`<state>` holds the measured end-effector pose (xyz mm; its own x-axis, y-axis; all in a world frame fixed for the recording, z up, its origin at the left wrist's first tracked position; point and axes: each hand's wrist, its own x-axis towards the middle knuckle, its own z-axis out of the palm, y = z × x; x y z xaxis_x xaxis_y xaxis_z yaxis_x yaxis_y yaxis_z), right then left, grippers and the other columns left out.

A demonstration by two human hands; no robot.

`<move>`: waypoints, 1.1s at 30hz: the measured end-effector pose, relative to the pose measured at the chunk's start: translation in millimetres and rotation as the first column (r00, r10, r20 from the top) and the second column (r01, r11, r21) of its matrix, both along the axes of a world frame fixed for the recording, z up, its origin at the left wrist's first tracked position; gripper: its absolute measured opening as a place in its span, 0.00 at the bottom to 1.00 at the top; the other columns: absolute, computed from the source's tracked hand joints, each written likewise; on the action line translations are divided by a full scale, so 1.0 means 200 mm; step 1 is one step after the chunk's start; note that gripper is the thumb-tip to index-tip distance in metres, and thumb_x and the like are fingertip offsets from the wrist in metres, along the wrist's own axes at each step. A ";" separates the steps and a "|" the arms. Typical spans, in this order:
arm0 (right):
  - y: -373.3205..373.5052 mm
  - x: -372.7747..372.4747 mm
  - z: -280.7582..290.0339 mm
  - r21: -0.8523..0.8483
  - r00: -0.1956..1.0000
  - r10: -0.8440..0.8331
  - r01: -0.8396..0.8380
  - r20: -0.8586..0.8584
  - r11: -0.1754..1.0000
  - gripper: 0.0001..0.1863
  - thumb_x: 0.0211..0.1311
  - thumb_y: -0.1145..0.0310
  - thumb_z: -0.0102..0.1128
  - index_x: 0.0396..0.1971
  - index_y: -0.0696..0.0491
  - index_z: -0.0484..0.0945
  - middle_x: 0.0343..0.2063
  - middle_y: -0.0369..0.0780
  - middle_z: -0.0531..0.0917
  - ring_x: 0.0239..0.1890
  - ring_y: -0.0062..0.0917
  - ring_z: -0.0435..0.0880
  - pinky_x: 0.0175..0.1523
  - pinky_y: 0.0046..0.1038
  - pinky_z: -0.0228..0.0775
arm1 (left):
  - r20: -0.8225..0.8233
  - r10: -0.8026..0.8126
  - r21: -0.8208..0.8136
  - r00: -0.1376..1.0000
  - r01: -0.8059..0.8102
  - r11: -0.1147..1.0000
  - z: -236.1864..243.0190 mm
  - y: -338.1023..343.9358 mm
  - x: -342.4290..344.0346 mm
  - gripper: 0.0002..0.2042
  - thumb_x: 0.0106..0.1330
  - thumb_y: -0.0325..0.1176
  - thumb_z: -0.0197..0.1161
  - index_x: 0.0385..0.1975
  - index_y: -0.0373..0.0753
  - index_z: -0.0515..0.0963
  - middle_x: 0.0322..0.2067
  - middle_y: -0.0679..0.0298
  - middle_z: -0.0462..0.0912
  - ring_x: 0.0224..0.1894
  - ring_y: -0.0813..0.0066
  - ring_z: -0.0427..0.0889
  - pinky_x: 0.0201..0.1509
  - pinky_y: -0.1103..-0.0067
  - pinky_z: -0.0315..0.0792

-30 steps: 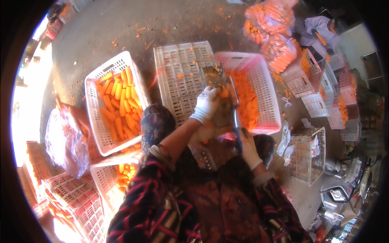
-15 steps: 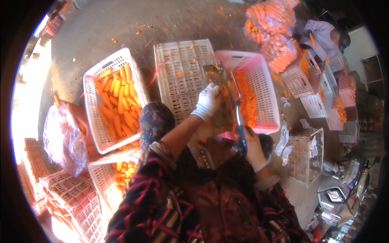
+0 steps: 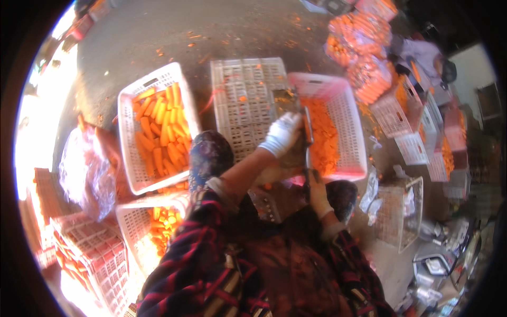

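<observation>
My left hand [image 3: 281, 135], in a white glove, is over a dark wooden-looking board [image 3: 282, 100] that lies on an upturned white crate [image 3: 240, 100]. Its fingers are curled down near the blade; what they hold is hidden. My right hand [image 3: 318, 194] grips the handle of a long-bladed knife [image 3: 309, 129], its blade lying along the board's right edge. Orange carrot pieces [image 3: 323, 142] fill part of the pink-white crate [image 3: 355, 127] just right of the blade. To my left, a white crate [image 3: 127, 127] holds many whole carrots [image 3: 163, 127].
Clear bags of carrots [image 3: 364, 42] lie at the far right beside a bent-over person [image 3: 420, 58] and stacked crates [image 3: 393, 113]. An upright crate [image 3: 396, 211] stands near right, with a motorbike [image 3: 435, 264] behind it. A plastic bag [image 3: 87, 174] and more crates [image 3: 95, 253] are at left.
The knife has swung down and left, from slanting above the board to lying along its edge. My right hand has moved slightly left and down with it. My left hand stays on the board.
</observation>
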<state>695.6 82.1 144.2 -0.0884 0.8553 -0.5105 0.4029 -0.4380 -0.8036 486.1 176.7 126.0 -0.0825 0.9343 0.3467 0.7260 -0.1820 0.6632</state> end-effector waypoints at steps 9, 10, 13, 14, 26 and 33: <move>0.00 0.04 -0.01 -0.007 0.980 0.002 -0.004 -0.200 1.000 0.13 0.72 0.57 0.48 0.46 0.49 0.73 0.14 0.31 0.68 0.12 0.15 0.67 0.15 0.18 0.57 | 0.269 0.252 0.170 0.930 -0.303 0.938 0.52 -0.59 -0.47 0.18 0.59 0.21 0.57 0.50 0.39 0.75 0.36 0.53 0.78 0.37 0.54 0.80 0.42 0.65 0.75; -0.01 0.04 -0.02 0.040 0.985 0.067 -0.062 -0.160 0.997 0.13 0.72 0.57 0.48 0.46 0.49 0.73 0.14 0.30 0.67 0.12 0.14 0.66 0.15 0.18 0.56 | 0.250 0.318 0.197 0.915 -0.369 0.908 0.58 -0.77 -0.60 0.18 0.58 0.19 0.58 0.50 0.37 0.75 0.36 0.53 0.78 0.37 0.54 0.79 0.41 0.66 0.75; 0.05 0.19 -0.21 0.084 0.978 0.111 -0.098 -0.174 0.992 0.14 0.64 0.68 0.54 0.49 0.53 0.73 0.23 0.35 0.72 0.19 0.19 0.73 0.24 0.22 0.66 | 0.051 0.653 -0.078 0.756 -0.649 0.757 0.47 -1.32 -0.93 0.12 0.60 0.22 0.56 0.44 0.36 0.78 0.34 0.54 0.78 0.34 0.58 0.79 0.38 0.70 0.75; 0.05 0.19 -0.22 0.097 0.983 0.126 -0.114 -0.130 0.989 0.16 0.62 0.71 0.55 0.50 0.54 0.72 0.26 0.37 0.73 0.22 0.21 0.74 0.27 0.23 0.68 | -0.164 0.646 -0.265 0.746 -0.664 0.699 0.41 -1.47 -1.00 0.11 0.61 0.23 0.56 0.43 0.38 0.79 0.35 0.56 0.79 0.35 0.59 0.80 0.39 0.70 0.77; -0.02 0.17 -0.07 0.271 0.801 0.287 -0.477 0.526 0.836 0.23 0.60 0.66 0.56 0.54 0.59 0.70 0.43 0.49 0.80 0.51 0.45 0.77 0.61 0.43 0.66 | 0.113 0.862 -0.450 0.494 -0.748 0.488 -0.72 -0.58 -1.76 0.14 0.63 0.39 0.58 0.41 0.37 0.80 0.42 0.48 0.82 0.46 0.53 0.81 0.51 0.67 0.73; -0.02 0.00 0.13 0.174 0.318 0.476 -0.931 0.820 0.323 0.14 0.61 0.70 0.50 0.45 0.59 0.73 0.39 0.46 0.79 0.47 0.42 0.79 0.62 0.45 0.64 | -0.024 0.974 -0.593 0.223 -0.788 0.166 -1.00 -0.01 -2.00 0.20 0.60 0.41 0.60 0.48 0.36 0.74 0.46 0.45 0.77 0.49 0.49 0.78 0.54 0.65 0.72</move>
